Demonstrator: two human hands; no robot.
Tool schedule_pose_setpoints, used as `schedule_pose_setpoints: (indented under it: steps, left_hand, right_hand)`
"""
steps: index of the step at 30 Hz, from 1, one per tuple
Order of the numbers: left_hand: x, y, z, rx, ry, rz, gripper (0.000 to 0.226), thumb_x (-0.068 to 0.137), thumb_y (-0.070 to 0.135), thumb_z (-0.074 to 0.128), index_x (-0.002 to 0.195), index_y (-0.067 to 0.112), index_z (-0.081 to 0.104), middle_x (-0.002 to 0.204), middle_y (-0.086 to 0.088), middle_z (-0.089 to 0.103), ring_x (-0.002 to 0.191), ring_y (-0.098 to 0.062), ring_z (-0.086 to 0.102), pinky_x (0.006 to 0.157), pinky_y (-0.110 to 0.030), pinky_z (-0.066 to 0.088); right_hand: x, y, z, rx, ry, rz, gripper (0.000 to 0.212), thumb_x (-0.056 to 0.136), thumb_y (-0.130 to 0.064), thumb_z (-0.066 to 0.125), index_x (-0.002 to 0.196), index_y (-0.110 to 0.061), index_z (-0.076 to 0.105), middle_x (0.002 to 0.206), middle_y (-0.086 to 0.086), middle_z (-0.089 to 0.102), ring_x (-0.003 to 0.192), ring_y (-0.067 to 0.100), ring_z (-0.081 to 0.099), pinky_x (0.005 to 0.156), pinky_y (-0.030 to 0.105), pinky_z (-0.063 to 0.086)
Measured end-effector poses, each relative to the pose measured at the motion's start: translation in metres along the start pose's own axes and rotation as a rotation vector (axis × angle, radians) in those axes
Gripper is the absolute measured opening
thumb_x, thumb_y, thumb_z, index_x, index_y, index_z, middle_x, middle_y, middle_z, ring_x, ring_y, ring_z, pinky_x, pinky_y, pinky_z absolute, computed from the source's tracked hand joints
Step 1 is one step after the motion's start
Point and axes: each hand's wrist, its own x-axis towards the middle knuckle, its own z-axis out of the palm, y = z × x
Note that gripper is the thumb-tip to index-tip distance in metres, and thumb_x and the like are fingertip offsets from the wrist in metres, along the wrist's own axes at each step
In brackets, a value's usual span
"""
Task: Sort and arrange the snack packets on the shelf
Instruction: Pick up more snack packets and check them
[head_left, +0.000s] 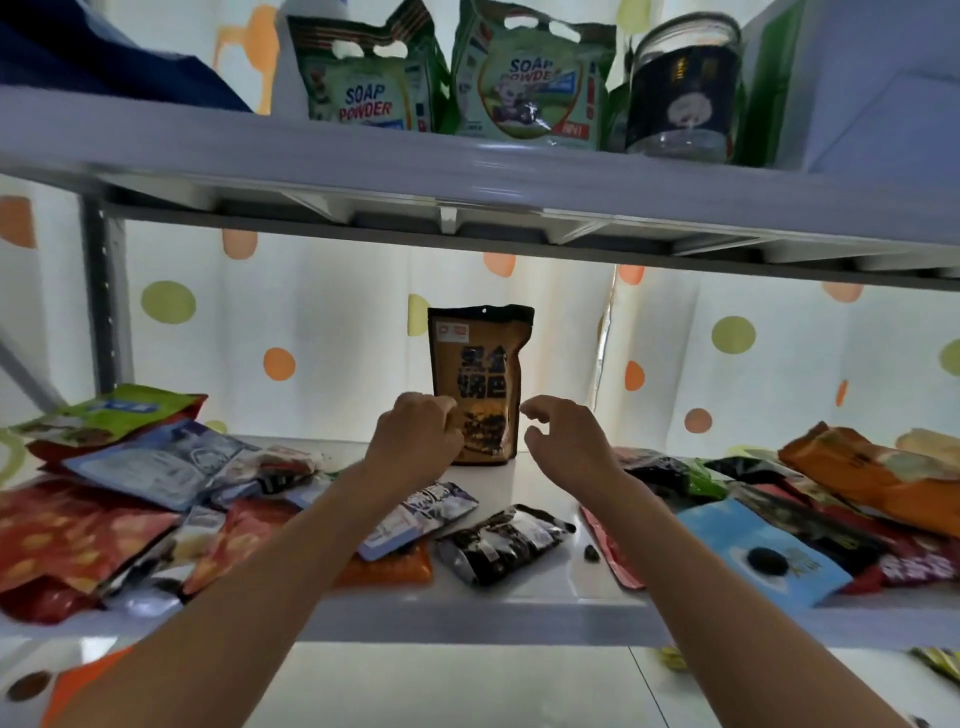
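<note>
Shelf (519, 597) holds brown packet (480, 364) upright, facing forward.

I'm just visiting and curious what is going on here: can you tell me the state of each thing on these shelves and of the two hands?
Brown snack pouch: upright at the back of the shelf.
Left hand: fingers curled against the pouch's lower left edge.
Right hand: open, just right of the pouch, apart from it.
Black packet: lying flat.
Blue packet: lying flat.
Soap powder bags: upright.
Glass jar: upright.

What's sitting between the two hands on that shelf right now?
In the head view, the upright brown snack pouch stands between the left hand and right hand. The left touches its edge; the right hovers just clear.
</note>
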Motion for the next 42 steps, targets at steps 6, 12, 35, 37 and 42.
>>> schedule_pose_setpoints:
  steps: [6, 12, 35, 37, 42]
  left_hand:
    - [0.072, -0.024, -0.012, -0.168, 0.016, -0.128, 0.032, 0.09, 0.02, 0.061, 0.12, 0.009, 0.064, 0.123, -0.009, 0.065, 0.113, -0.027, 0.058, 0.09, -0.031, 0.042]
    - [0.139, -0.041, -0.011, -0.337, -0.071, -0.297, 0.025, 0.09, 0.017, 0.064, 0.11, 0.002, 0.069, 0.11, -0.014, 0.066, 0.105, -0.033, 0.061, 0.076, -0.028, 0.043]
    - [0.218, -0.092, 0.046, -0.774, -0.374, -0.274, 0.044, 0.091, -0.004, 0.044, 0.119, 0.027, 0.06, 0.102, -0.01, 0.071, 0.091, -0.026, 0.068, 0.081, -0.042, 0.057]
    - [0.216, -0.094, 0.039, -0.759, -0.413, -0.226, 0.043, 0.092, -0.004, 0.045, 0.119, 0.025, 0.062, 0.105, -0.013, 0.072, 0.095, -0.03, 0.07, 0.081, -0.043, 0.058]
    - [0.21, -0.09, 0.027, -0.724, -0.492, -0.133, 0.03, 0.098, 0.005, 0.045, 0.117, 0.02, 0.064, 0.099, -0.014, 0.073, 0.089, -0.031, 0.072, 0.081, -0.045, 0.059]
  right_hand:
    - [0.047, 0.006, 0.017, -0.049, -0.062, -0.004, 0.046, 0.089, -0.019, 0.057, 0.135, -0.023, 0.054, 0.135, 0.0, 0.058, 0.119, 0.018, 0.056, 0.098, 0.035, 0.048]
    - [0.119, 0.025, 0.035, -0.012, -0.091, 0.009, 0.046, 0.084, -0.014, 0.061, 0.128, -0.018, 0.051, 0.123, 0.001, 0.056, 0.106, 0.022, 0.059, 0.08, 0.029, 0.051]
    - [0.231, 0.065, 0.123, 0.345, -0.376, 0.229, 0.158, 0.014, -0.061, 0.092, 0.147, -0.03, 0.013, 0.123, -0.005, 0.057, 0.117, 0.022, 0.059, 0.087, 0.041, 0.058]
    - [0.224, 0.057, 0.123, 0.364, -0.361, 0.232, 0.159, 0.021, -0.054, 0.092, 0.15, -0.029, 0.003, 0.129, -0.002, 0.052, 0.121, 0.023, 0.056, 0.091, 0.042, 0.056]
    - [0.199, 0.034, 0.118, 0.291, -0.284, 0.19, 0.168, 0.029, -0.058, 0.091, 0.147, -0.035, -0.026, 0.159, 0.005, -0.003, 0.143, 0.026, 0.025, 0.107, 0.046, 0.045]
